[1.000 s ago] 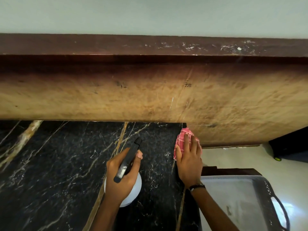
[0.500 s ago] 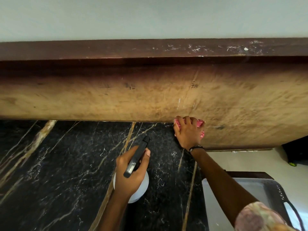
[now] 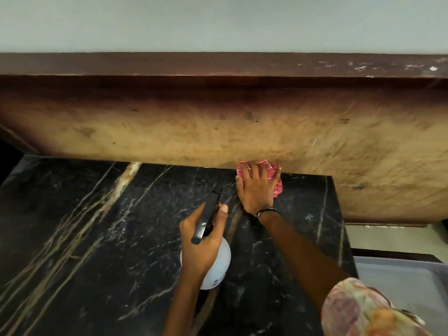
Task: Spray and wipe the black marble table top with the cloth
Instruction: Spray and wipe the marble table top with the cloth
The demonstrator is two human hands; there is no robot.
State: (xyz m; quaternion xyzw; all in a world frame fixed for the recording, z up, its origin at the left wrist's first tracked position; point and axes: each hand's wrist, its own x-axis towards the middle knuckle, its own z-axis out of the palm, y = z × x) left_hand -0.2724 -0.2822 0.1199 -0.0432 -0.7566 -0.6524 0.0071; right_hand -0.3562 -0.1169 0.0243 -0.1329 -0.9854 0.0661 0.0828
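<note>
Listing by size, we start with the wooden panel, standing upright along the far side from nine to three o'clock, its dark ledge on top. Next, the black marble table top, gold and white veins running across it, filling the view from six to nine o'clock. At four o'clock we note a grey tray beside the table's edge. Our right hand, fingers spread, presses flat on the pink cloth at the table's far edge, touching the panel, near one o'clock. Our left hand is wrapped round the neck of the white spray bottle, its black trigger head pointing toward twelve o'clock.
</note>
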